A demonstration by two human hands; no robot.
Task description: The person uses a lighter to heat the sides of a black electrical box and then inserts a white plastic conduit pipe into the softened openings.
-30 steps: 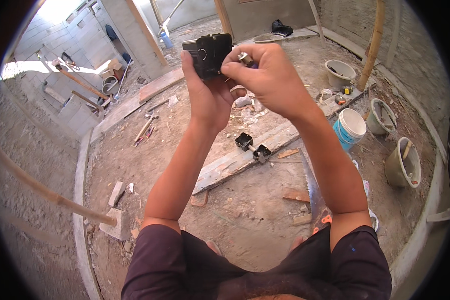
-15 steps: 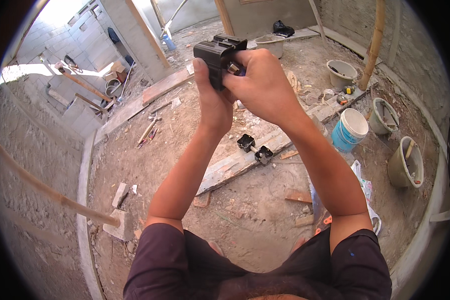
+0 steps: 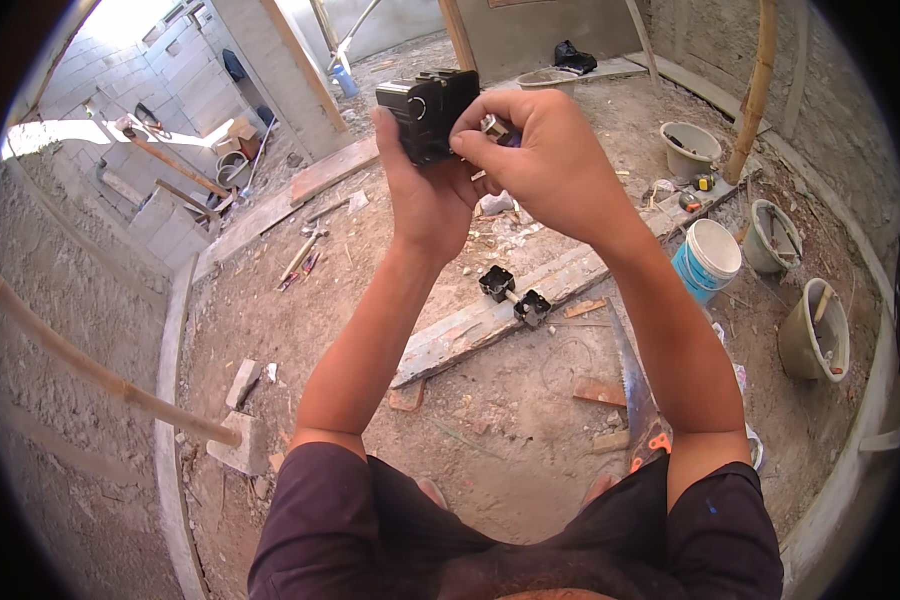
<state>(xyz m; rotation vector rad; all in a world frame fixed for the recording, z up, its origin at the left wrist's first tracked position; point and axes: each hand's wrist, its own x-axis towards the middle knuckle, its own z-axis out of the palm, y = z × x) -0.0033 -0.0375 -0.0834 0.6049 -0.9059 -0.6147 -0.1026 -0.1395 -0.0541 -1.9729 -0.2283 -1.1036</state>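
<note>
Up in front of me, my left hand (image 3: 428, 215) grips black plastic electrical boxes (image 3: 430, 115) from below and from the left side. They look stacked together, and a round outline shows on the side facing my right hand. My right hand (image 3: 555, 160) is closed around a small object with a shiny metal end (image 3: 493, 127); most of it is hidden in the fingers. Its thumb and forefinger tips are at the right edge of the boxes. Below, on a plank (image 3: 450, 350), lie two more black boxes (image 3: 497, 283) joined by a short pale pipe.
A handsaw (image 3: 632, 375) with an orange handle lies by my right arm. To the right stand a white-and-blue bucket (image 3: 707, 255) and several grey buckets (image 3: 813, 330). A hammer (image 3: 300, 255) rests on the dirt at left. A bamboo pole (image 3: 110, 385) slants along the left wall.
My right hand has drawn slightly right, away from the boxes, exposing the metal end of its object. The boxes have turned a little, showing more of their side.
</note>
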